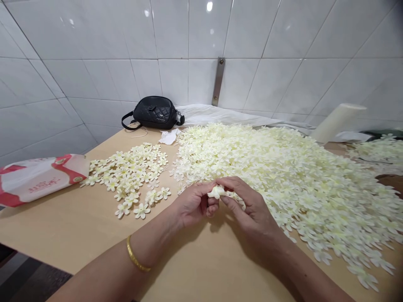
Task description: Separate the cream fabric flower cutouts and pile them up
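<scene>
Both of my hands meet above the table, just in front of a big heap of pale yellow-white artificial flowers. Pinched between my left hand and my right hand is a flower of the same pale kind. My left thumb and fingers are closed at its left side, the other fingers curled. On the right, my thumb and forefinger grip it, and more petals show under that palm. How many pieces are in my hands I cannot tell. A gold bangle circles my left wrist.
A smaller spread of flowers lies at left beside a red-and-white bag. At the back are a black pouch, a white scrap and white sheeting. A pale cylinder leans behind the heap. Tiled walls bound the table.
</scene>
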### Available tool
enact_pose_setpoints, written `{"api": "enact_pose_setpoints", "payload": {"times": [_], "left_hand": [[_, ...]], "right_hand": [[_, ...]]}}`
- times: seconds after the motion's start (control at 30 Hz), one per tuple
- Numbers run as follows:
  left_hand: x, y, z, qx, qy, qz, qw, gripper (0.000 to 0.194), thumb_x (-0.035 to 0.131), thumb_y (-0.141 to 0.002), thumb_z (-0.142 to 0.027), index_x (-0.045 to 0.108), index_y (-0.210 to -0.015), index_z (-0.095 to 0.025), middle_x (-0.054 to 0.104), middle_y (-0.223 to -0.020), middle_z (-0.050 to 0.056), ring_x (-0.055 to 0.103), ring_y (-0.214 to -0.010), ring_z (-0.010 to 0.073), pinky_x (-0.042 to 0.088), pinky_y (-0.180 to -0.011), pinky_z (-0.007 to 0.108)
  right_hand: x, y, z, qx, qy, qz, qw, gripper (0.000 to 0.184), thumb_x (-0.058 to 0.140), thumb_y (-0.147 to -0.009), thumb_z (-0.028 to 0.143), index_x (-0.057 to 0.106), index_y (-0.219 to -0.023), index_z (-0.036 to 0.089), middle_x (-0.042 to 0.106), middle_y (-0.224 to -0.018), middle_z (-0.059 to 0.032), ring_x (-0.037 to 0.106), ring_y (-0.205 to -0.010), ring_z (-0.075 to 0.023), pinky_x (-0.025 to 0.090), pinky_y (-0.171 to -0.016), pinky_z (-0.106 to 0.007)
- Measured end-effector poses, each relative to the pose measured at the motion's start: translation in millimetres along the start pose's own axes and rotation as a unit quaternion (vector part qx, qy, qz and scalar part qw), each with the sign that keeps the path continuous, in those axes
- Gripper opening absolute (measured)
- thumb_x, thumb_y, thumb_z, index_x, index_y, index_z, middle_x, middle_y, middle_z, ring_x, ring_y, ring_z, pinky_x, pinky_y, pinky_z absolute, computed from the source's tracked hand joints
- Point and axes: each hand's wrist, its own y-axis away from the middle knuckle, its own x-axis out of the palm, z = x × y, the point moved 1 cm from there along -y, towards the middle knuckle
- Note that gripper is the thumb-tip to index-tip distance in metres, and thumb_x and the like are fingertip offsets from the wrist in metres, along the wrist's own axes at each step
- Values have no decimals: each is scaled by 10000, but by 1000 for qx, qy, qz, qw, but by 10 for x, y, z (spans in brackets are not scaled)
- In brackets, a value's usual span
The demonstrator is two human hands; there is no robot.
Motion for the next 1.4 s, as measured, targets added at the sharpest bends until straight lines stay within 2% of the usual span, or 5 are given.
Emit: {"api": "enact_pose_setpoints", "payload": {"times": [0.23,0.9,1.07,1.23,1.4], "left_hand": [[31,26,-46,75,-152,-125,978,162,613,-691,-298,577,-690,-140,526,-516,-8,438,-413,55,308,-432,180],[158,107,-109,89,-270,-88,955,153,591,-684,-275,548,-657,-131,551,-521,11,491,-417,87,386,-432,208],[143,94,-39,106,-311,-94,940,112,509,-721,-218,526,-637,-145,499,-500,-11,462,-422,93,379,-443,223],[96,79,44,222,-396,-140,880,155,483,-759,-223,547,-635,-157,491,-523,-16,456,-489,87,361,-495,214],[40,23,19,174,-212,-167,947,233,582,-715,-378,525,-674,-156,540,-554,-6,480,-465,89,382,-473,220]], "right_hand": [[11,22,-73,148,-35,-21,988,141,453,-831,254,541,-743,189,540,-660,1,485,-616,-128,389,-572,-243],[18,8,-70,209,-161,14,964,122,465,-821,287,530,-835,185,584,-709,-13,554,-669,-148,443,-632,-268],[60,26,-31,168,-20,11,986,93,446,-803,215,517,-753,183,560,-634,-3,518,-573,-130,391,-505,-233],[154,49,-32,-27,232,-67,970,143,401,-771,99,508,-708,169,526,-636,-30,462,-579,-145,353,-542,-268],[92,32,-46,-133,327,-156,922,172,425,-765,32,534,-805,159,559,-695,-62,484,-670,-175,386,-628,-298]]}}
